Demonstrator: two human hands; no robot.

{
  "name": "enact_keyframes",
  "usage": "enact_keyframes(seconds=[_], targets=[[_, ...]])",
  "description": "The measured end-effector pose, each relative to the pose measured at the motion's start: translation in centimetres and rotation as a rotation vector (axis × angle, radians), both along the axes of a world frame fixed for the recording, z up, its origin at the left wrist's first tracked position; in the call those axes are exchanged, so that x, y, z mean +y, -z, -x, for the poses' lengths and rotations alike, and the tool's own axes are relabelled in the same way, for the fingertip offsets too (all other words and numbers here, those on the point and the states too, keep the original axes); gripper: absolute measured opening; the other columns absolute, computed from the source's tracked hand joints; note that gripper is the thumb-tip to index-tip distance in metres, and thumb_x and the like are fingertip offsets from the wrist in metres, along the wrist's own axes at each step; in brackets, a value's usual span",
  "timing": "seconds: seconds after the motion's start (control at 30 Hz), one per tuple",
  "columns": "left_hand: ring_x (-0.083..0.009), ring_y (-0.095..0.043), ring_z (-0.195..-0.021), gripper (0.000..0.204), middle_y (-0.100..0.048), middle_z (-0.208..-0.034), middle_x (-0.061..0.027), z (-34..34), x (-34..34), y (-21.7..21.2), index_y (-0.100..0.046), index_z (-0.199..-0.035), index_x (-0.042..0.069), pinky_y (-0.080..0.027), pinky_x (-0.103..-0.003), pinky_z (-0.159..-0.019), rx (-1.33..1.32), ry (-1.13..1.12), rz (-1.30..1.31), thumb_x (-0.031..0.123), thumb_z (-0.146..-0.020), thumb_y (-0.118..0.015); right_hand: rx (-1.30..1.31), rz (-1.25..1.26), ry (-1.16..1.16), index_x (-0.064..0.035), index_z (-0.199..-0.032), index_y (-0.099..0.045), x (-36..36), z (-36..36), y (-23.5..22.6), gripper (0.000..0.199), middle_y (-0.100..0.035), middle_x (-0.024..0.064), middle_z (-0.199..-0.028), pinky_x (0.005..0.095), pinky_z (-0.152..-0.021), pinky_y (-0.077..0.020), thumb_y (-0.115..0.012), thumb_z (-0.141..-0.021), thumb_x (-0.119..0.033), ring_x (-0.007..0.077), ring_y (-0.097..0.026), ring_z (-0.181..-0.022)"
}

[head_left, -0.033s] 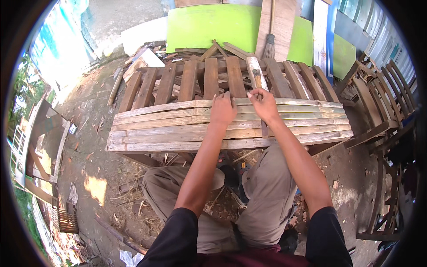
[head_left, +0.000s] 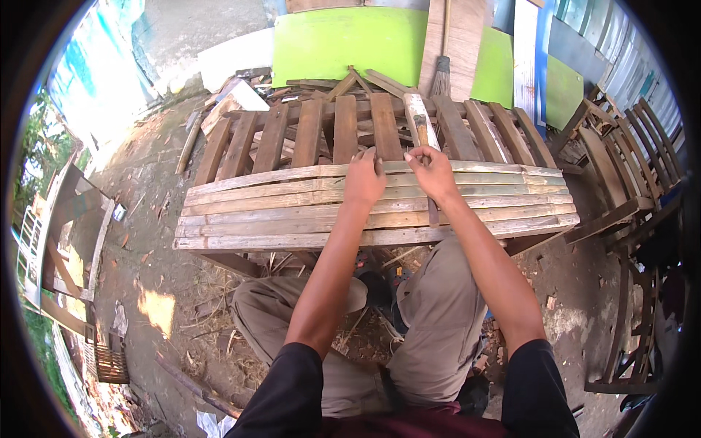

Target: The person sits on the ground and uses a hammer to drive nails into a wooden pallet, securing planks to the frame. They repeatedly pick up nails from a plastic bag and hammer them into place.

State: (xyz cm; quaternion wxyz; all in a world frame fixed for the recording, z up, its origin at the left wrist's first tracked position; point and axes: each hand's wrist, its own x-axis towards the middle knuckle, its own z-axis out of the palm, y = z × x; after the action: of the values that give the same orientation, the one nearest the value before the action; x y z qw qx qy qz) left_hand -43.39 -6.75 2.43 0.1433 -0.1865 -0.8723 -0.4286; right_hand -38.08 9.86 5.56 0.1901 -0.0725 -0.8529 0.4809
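Note:
Side by side, several split bamboo slats (head_left: 270, 217) lie across the near part of a wooden slatted bench frame (head_left: 309, 133). My left hand (head_left: 365, 179) is over the far slats, its fingers curled closed; whatever they hold, if anything, is too small to make out. Just to its right, my right hand (head_left: 434, 174) is closed in a pinch with its thumb and finger toward the left hand, and its contents are not discernible. A slim brown wooden handle (head_left: 421, 131) shows beyond my right hand. Nearer me a dark flat strip (head_left: 434, 212) lies across the slats, partly hidden by that wrist.
Scrap wood (head_left: 339, 86) is piled behind the frame, below a lime-green panel (head_left: 343, 45). A broom (head_left: 442, 77) leans against a board there. Wooden chairs (head_left: 621, 175) stand at the right, and a wooden frame (head_left: 77, 248) stands at the left. My knees are under the near edge.
My left hand has shifted very slightly, its fingers a little farther up and left. The right hand and the slats look the same.

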Motion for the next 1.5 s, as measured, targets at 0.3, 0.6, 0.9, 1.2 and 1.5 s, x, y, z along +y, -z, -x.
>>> enact_keyframes(seconds=[0.3, 0.6, 0.9, 1.2, 1.5], targets=[[-0.0287, -0.068, -0.105, 0.038, -0.073, -0.113, -0.011, 0.2, -0.2, -3.0, -0.074, -0.117, 0.008, -0.055, -0.037, -0.092, 0.315, 0.417, -0.148, -0.002, -0.081, -0.074, -0.232, 0.427, -0.085, 0.0018, -0.109, -0.069, -0.8, 0.3, -2.5, 0.033, -0.066, 0.006, -0.086, 0.028, -0.059, -0.0497, -0.071, -0.09, -0.025, 0.0119, -0.06, -0.073], [-0.0268, -0.072, -0.088, 0.02, -0.075, -0.102, -0.0077, 1.9, 0.3, -3.1, -0.076, -0.101, 0.005, -0.059, -0.034, -0.078, 0.481, 0.405, -0.173, 0.005, -0.081, -0.076, -0.291, 0.599, -0.154, 0.0004, -0.105, -0.071, 0.7, 0.3, -2.2, 0.037, -0.058, 0.0008, -0.083, 0.0242, -0.056, -0.0461, -0.068, -0.096, -0.035, 0.009, -0.051, -0.069], [-0.0244, -0.072, -0.08, 0.011, -0.075, -0.098, -0.0115, 2.0, 0.3, -3.8, -0.076, -0.099, 0.004, -0.056, -0.031, -0.069, 0.208, 0.44, -0.325, 0.004, -0.088, -0.074, -0.264, 0.344, -0.121, -0.0041, -0.104, -0.075, 1.1, 0.0, -2.1, 0.035, -0.06, 0.006, -0.084, 0.0319, -0.065, -0.0533, -0.069, -0.095, -0.038, 0.0165, -0.059, -0.073], [-0.0486, -0.065, -0.083, 0.008, -0.068, -0.088, -0.0252, 3.7, -0.1, -0.1, -0.051, -0.101, 0.003, -0.05, -0.052, -0.071, 0.041, 0.147, -0.098, 0.006, -0.097, -0.057, -0.121, -0.733, -0.026, -0.0076, -0.114, -0.073, 0.2, 2.0, -0.3, 0.035, -0.054, 0.0268, -0.121, 0.0489, -0.094, -0.0494, -0.065, -0.08, -0.004, 0.0408, -0.063, -0.106], [-0.0411, -0.068, -0.084, 0.008, -0.07, -0.085, -0.0208, 2.2, 0.6, 0.2, -0.061, -0.097, 0.003, -0.052, -0.045, -0.072, 0.033, 0.209, -0.246, 0.008, -0.092, -0.066, -0.188, -0.578, -0.105, -0.0054, -0.118, -0.068, -0.2, 1.8, -0.3, 0.038, -0.051, 0.0294, -0.127, 0.0499, -0.101, -0.0489, -0.065, -0.08, -0.001, 0.0461, -0.059, -0.115]])
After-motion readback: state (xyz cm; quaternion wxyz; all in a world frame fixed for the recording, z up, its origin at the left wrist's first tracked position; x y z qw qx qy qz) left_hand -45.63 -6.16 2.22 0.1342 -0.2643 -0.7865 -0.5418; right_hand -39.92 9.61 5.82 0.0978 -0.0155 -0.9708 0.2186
